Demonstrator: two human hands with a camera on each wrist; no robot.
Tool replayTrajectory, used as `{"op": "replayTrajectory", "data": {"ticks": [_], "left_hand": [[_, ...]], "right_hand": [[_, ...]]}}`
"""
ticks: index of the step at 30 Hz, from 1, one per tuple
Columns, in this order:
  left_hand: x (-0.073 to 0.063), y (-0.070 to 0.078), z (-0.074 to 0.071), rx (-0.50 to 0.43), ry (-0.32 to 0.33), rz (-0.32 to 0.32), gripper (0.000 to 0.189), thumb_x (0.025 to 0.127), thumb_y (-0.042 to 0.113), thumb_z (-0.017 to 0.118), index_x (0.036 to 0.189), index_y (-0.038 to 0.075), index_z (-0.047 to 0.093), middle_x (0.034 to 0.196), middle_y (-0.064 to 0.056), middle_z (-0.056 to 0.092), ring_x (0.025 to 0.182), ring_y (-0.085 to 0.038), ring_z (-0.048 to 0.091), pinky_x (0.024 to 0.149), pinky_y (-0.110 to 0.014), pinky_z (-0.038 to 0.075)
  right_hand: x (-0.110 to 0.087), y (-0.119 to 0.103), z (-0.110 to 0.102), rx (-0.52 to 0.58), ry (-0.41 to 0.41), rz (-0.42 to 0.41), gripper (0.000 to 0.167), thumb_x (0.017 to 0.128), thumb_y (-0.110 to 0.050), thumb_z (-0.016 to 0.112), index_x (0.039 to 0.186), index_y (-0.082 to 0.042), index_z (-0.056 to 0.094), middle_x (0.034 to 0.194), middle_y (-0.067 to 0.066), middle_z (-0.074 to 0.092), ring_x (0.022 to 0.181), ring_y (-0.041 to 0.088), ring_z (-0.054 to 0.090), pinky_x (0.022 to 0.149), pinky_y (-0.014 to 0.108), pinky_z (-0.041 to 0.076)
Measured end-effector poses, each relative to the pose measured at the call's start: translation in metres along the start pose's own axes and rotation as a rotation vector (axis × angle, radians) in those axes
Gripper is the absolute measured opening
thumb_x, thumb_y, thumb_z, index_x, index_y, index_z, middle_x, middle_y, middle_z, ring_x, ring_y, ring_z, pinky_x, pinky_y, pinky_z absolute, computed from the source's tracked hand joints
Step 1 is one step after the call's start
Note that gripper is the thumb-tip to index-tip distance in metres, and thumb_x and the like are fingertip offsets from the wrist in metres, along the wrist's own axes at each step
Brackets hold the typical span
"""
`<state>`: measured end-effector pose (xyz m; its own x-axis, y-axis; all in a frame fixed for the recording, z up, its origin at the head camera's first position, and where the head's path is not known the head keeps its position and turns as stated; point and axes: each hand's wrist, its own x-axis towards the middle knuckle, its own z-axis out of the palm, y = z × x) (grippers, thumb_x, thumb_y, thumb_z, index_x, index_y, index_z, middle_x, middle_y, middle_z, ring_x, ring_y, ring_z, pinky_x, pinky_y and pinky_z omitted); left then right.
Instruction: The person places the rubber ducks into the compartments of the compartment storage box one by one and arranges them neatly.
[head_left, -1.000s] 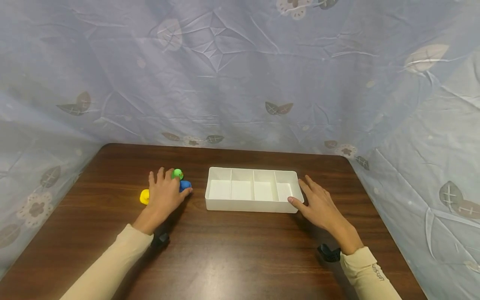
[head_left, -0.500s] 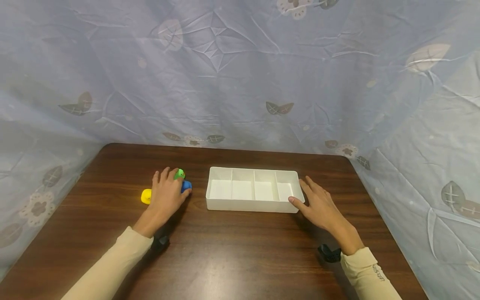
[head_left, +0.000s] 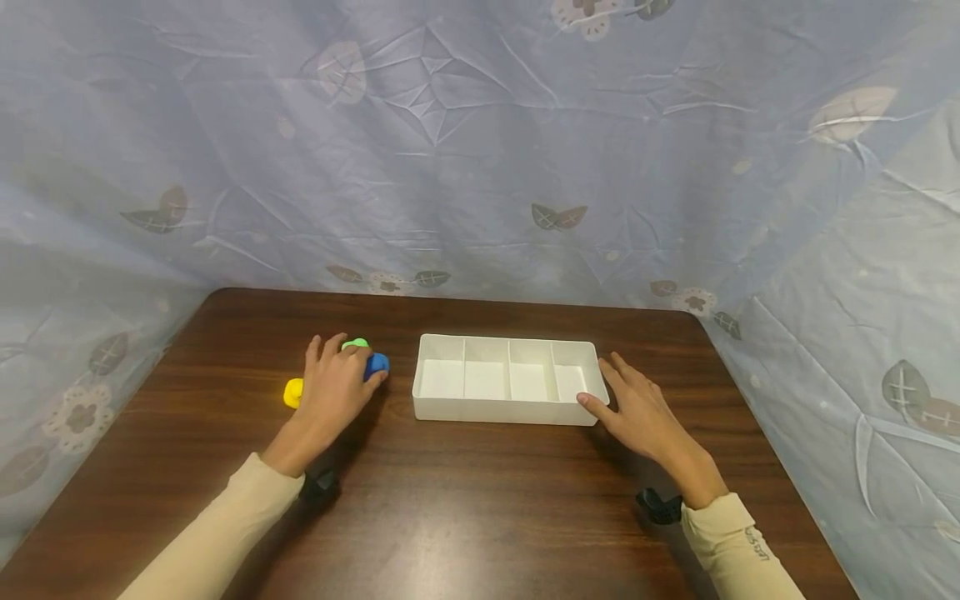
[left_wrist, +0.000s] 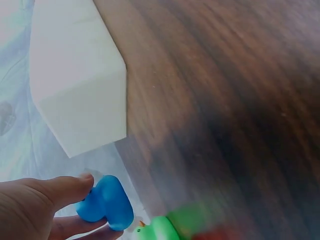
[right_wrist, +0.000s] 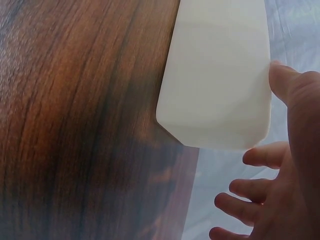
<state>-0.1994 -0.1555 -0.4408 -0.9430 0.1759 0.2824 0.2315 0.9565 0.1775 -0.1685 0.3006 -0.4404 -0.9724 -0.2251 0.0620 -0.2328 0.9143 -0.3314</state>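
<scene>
Between the thumb and fingers of my left hand (head_left: 332, 390) is a blue rubber duck (left_wrist: 107, 202), pinched and seen at the hand's right side in the head view. Just beyond the fingers lies a green rubber duck (left_wrist: 159, 229), partly hidden by them in the head view. A yellow toy (head_left: 293, 392) sits left of that hand, partly covered by it. My right hand (head_left: 643, 414) rests its thumb on the near right corner of a white divided box (head_left: 506, 412). Its other fingers extend loosely along the box's right end.
The box has a row of several compartments and stands mid-table. Under everything is a dark wooden table (head_left: 480, 517), with patterned fabric (head_left: 480, 167) behind it and at the sides. Green and red blurs show on the tabletop in the left wrist view.
My left hand has shifted slightly right and taken hold of the blue duck, which moved a little right and up. My right hand and the box stay where they were.
</scene>
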Motion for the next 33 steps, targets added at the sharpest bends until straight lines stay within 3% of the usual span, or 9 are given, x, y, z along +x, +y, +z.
{"op": "replayTrajectory", "data": {"ticks": [14, 33], "left_hand": [[0.015, 0.018, -0.011, -0.067, 0.018, 0.044, 0.042, 0.097, 0.034, 0.080, 0.123, 0.001, 0.074, 0.125, -0.020, 0.078, 0.143, -0.047, 0.054, 0.126, -0.076, 0.025], [0.038, 0.061, -0.017, -0.120, 0.035, 0.125, 0.040, 0.097, 0.033, 0.080, 0.123, 0.003, 0.075, 0.125, -0.015, 0.079, 0.140, -0.044, 0.057, 0.125, -0.073, 0.029]], "right_hand": [[-0.002, 0.002, 0.001, 0.013, 0.002, -0.009, 0.083, 0.108, -0.056, 0.055, 0.168, -0.004, 0.030, 0.171, 0.035, 0.026, 0.153, 0.060, 0.034, 0.118, 0.083, 0.028], [-0.003, 0.002, 0.002, -0.002, 0.000, 0.008, 0.084, 0.107, -0.059, 0.054, 0.168, -0.005, 0.030, 0.172, 0.032, 0.027, 0.155, 0.058, 0.032, 0.120, 0.081, 0.027]]}}
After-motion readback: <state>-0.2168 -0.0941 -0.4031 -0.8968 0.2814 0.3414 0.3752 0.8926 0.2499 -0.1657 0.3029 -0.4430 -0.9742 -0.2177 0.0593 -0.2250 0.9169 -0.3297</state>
